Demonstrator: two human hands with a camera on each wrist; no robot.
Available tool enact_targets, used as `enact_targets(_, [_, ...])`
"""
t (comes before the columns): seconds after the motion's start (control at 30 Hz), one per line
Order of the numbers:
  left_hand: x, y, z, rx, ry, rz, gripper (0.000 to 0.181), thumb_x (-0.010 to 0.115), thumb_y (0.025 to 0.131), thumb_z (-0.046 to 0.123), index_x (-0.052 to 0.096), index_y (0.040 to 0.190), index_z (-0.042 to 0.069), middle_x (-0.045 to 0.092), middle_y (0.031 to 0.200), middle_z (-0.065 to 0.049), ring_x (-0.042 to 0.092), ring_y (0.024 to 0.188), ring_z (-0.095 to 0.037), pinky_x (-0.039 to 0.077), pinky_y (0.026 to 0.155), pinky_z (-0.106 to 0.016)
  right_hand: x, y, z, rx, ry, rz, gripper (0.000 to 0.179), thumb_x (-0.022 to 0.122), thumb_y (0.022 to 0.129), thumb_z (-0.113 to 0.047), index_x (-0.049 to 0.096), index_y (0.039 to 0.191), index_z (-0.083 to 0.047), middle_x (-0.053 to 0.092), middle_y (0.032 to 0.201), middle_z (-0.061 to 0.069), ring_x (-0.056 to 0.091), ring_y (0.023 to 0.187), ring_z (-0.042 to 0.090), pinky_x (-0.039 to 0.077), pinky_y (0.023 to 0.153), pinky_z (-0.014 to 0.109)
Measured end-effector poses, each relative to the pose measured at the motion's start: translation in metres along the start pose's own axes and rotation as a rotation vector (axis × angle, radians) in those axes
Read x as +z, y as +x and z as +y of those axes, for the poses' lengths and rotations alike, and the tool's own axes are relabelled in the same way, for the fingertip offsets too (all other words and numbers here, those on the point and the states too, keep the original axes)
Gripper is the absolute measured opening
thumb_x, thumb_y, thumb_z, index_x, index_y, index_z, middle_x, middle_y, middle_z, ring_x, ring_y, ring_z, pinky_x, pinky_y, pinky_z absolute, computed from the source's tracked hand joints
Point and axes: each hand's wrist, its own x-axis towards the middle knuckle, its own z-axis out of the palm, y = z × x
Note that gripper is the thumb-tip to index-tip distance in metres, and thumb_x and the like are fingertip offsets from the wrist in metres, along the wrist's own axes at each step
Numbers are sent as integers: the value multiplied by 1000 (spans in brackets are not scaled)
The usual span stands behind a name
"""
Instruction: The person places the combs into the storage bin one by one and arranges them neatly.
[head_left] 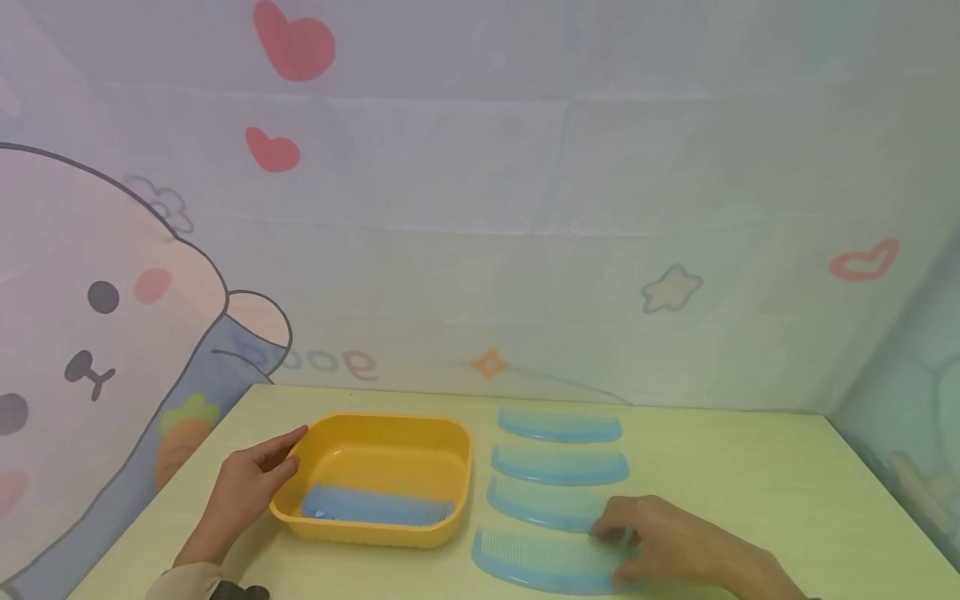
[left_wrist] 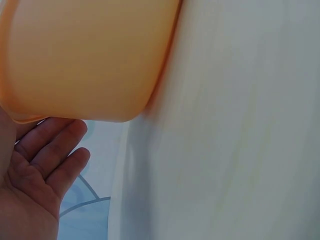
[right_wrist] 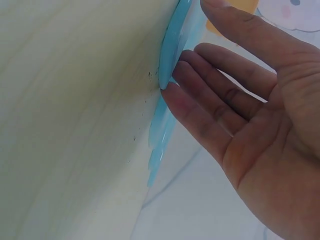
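Blue near comb (head_left: pixel 536 562) at the fingertips: the right hand (head_left: pixel 667 542) is straddling its right end, the thumb standing apart from the extended fingers; they are not visibly pinching anything. It is probably sitting at the end because the slim tip is offering an easy hold.
Yellow tray (head_left: pixel 367 534) at the other fingertips: the left hand (head_left: pixel 251 481) is resting at its left side, the thumb lying by the rim and the other fingers loosely extending beside the wall; I cannot tell whether they are pinching the rim. This touch is likely steadying the tray.
Comb row: behind the near comb, the second comb (head_left: pixel 536 504), the third comb (head_left: pixel 558 469) and the farthest comb (head_left: pixel 558 429) are lying flat and apart, the gaps seemingly leaving room for fingers.
Tray floor: the inner comb (head_left: pixel 375 505) is lying along the near wall, the sides apparently keeping it contained.
Pale table (head_left: pixel 750 500): it is bearing tray and row side by side, so each hand is having its own area.
Printed backdrop (head_left: pixel 487 167): it is hanging behind, probably screening the surroundings.
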Motion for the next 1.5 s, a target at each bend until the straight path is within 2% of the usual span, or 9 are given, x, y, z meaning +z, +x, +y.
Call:
enact_targets(0.13, [0, 0, 0, -4, -2, 2, 42, 69, 102, 2, 65, 143, -3, 66, 137, -25, 71, 116, -36, 58, 81, -16, 1, 0, -1, -49, -38, 3, 39, 92, 82, -19, 78, 118, -10, 68, 112, -12, 64, 102, 4, 60, 81, 28])
enact_targets(0.3, [0, -1, 0, -1, -4, 13, 41, 70, 101, 2, 66, 142, -3, 67, 136, -24, 71, 109, -11, 57, 80, -15, 2, 1, -4, -35, -91, -6, 42, 95, 78, -19, 79, 116, -9, 65, 109, -15, 63, 99, 2, 60, 82, 27])
enact_targets(0.5, [0, -1, 0, -4, -6, 12, 41, 70, 102, 2, 66, 142, -3, 67, 136, -24, 72, 112, -16, 57, 80, -14, 2, -1, -6, -11, -169, -8, 46, 97, 75, -21, 80, 115, -7, 59, 103, -17, 59, 91, 0, 58, 80, 25])
enact_targets(0.63, [0, 1, 0, 1, -16, 12, 41, 71, 102, 3, 66, 142, -3, 67, 137, -24, 68, 109, -2, 56, 81, -13, 3, -3, -7, -10, -208, 3, 46, 98, 73, -20, 80, 114, -6, 56, 99, -17, 54, 86, -1, 56, 76, 24])
enact_targets(0.77, [-1, 2, 0, 12, -19, 7, 42, 71, 101, 3, 65, 142, -4, 66, 137, -25, 66, 107, 3, 56, 81, -13, 3, -4, -8, -7, -231, 2, 45, 98, 73, -19, 80, 112, -7, 54, 97, -16, 51, 83, -1, 54, 74, 23])
enact_targets(0.9, [-1, 3, 0, 7, -8, 8, 42, 70, 101, 2, 65, 142, -4, 67, 136, -24, 60, 104, 11, 56, 81, -13, 3, -4, -8, 10, -236, -4, 40, 96, 74, -17, 79, 110, -11, 54, 98, -18, 51, 85, -1, 55, 79, 25])
enact_targets(1.03, [-1, 2, -1, 10, -6, 12, 42, 71, 101, 2, 66, 142, -3, 68, 135, -24, 61, 104, 10, 56, 81, -13, 3, -4, -8, 42, -222, -6, 37, 92, 74, -18, 76, 108, -16, 55, 101, -19, 54, 90, -1, 56, 85, 28])
enact_targets(1.23, [0, 3, -1, 8, -14, 14, 42, 71, 100, 1, 66, 142, -3, 68, 135, -24, 60, 103, 12, 56, 81, -13, 2, -5, -8, 122, -150, -51, 39, 93, 79, -30, 74, 111, -19, 56, 103, -18, 55, 91, 0, 56, 85, 29])
enact_targets(1.5, [0, 2, 0, -5, -9, 13, 42, 71, 100, 2, 66, 142, -2, 67, 136, -24, 61, 103, 10, 56, 81, -12, -4, -9, -12, 109, -125, -61, 42, 93, 80, -27, 73, 115, -16, 60, 109, -16, 57, 97, 1, 56, 87, 29])
